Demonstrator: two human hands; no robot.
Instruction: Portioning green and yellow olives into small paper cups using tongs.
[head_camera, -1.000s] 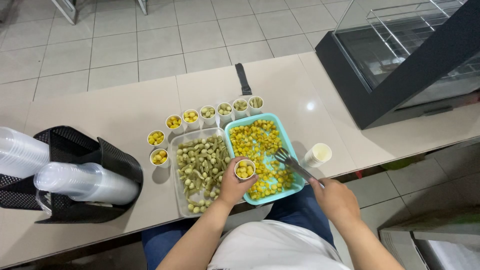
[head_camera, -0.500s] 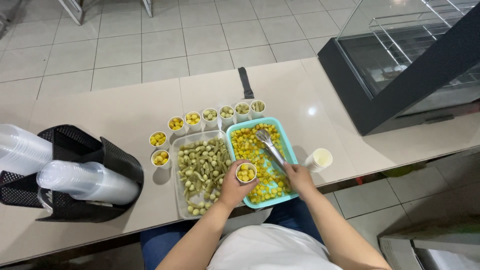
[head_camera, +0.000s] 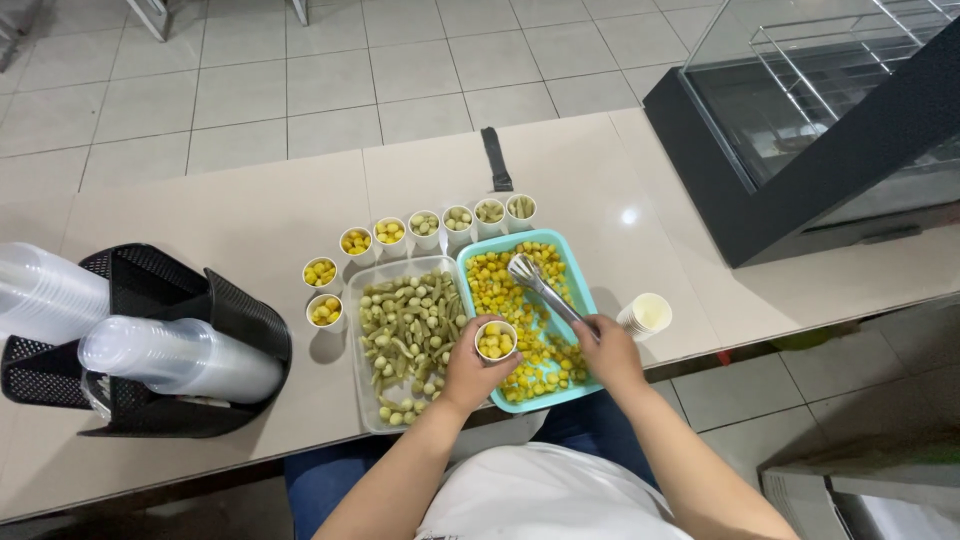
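Nearest to us, our left hand (head_camera: 468, 372) curls its fingers around a small white paper cup (head_camera: 496, 340) partly filled with yellow pieces. We hold it upright over the seam where the two trays meet, the thumb on its near side and the fingertips wrapped round its wall. Our right hand (head_camera: 608, 352) is closed on the handle of a pair of metal tongs (head_camera: 540, 288); the handle runs out from between thumb and fingers, and the tips reach up and away into the teal tray (head_camera: 578, 296) of yellow food. We cannot tell whether the tongs' tips pinch anything.

Left of the teal tray, touching it, lies a clear rectangular tray (head_camera: 357, 350) of green pieces. Just right of the right hand stands a short stack of empty white cups (head_camera: 646, 314), on the beige counter (head_camera: 250, 220).

Farther out, a curved row of filled cups (head_camera: 422, 228) rims the far edges of both trays: yellow ones on the left, greenish ones toward the right. Beyond them a flat black strip (head_camera: 495, 158) lies on the counter. At far left a black mesh holder (head_camera: 150, 300) carries stacks of clear plastic cups (head_camera: 180, 358) on their sides. At far right stands a black-framed glass display case (head_camera: 820, 110), with tiled floor (head_camera: 300, 70) behind.
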